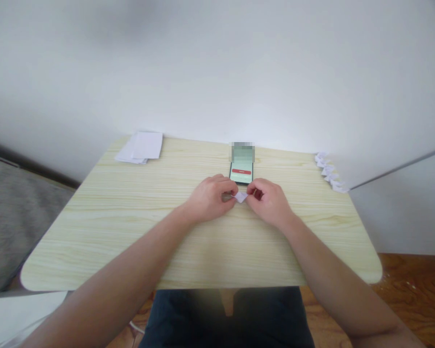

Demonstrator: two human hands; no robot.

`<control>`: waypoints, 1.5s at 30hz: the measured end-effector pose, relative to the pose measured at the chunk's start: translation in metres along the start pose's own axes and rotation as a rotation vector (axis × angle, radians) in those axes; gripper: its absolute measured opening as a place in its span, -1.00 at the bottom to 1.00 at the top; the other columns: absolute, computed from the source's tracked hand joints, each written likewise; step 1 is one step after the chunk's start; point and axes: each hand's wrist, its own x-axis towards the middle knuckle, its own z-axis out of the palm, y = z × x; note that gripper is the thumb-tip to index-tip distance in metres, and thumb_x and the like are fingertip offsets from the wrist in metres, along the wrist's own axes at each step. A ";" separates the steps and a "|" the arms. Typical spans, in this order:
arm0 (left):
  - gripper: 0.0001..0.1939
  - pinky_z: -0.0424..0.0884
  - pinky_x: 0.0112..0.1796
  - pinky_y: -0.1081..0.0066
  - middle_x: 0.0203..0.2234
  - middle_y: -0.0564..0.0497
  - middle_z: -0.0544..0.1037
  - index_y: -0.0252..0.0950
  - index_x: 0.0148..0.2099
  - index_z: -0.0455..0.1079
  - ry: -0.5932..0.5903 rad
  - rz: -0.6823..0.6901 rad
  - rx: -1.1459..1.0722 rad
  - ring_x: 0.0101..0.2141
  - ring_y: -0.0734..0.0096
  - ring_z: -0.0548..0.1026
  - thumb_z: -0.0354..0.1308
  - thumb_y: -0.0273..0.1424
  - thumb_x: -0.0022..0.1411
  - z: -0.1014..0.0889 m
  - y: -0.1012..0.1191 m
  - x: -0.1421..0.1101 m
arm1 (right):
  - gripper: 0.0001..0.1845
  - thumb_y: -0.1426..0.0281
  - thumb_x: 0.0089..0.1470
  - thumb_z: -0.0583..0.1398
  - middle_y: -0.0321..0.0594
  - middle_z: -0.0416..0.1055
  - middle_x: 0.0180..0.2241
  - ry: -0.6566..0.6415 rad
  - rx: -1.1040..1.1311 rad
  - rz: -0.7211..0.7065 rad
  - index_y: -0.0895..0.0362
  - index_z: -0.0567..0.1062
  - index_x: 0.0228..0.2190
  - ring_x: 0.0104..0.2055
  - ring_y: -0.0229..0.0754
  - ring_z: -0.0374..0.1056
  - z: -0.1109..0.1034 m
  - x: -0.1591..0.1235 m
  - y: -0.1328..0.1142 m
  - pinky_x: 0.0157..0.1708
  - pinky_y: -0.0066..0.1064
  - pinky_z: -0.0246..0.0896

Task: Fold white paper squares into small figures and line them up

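Between my two hands is a small piece of folded white paper (241, 196), held just above or on the table near its middle. My left hand (213, 197) pinches its left side with thumb and fingers. On the opposite side, my right hand (268, 199) is closed in a pinch on the right corner. Fingertips cover both ends of the paper, so only its centre shows. Right behind the hands lies a phone (241, 166) with a lit screen and a red bar on it.
At the table's (112, 222) back left lies a small stack of white paper sheets (147, 145). Several folded white paper pieces (329, 172) stand in a row along the back right edge. A white wall (217, 72) rises directly behind the table.
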 end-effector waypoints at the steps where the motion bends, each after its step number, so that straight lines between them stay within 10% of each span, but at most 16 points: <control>1: -0.95 0.39 -0.18 0.26 -0.35 -0.03 0.55 -0.25 -0.25 0.47 -0.007 0.003 0.004 -0.23 0.24 0.47 0.18 -0.45 0.24 0.000 0.000 0.000 | -0.94 0.46 0.01 0.26 -0.33 0.46 -0.41 -0.007 -0.014 0.001 0.07 0.48 -0.40 -0.43 -0.24 0.31 0.000 0.000 -0.001 -0.38 -0.38 0.14; 45: -0.83 0.49 -0.25 0.34 -0.36 0.02 0.55 -0.25 -0.27 0.43 0.027 -0.271 -0.424 -0.32 0.36 0.52 0.22 -0.26 0.28 0.008 0.003 -0.001 | -0.85 0.26 0.14 0.34 -0.22 0.58 -0.35 0.018 0.383 0.067 0.07 0.54 -0.36 -0.31 -0.15 0.48 0.006 -0.003 0.002 -0.27 -0.30 0.39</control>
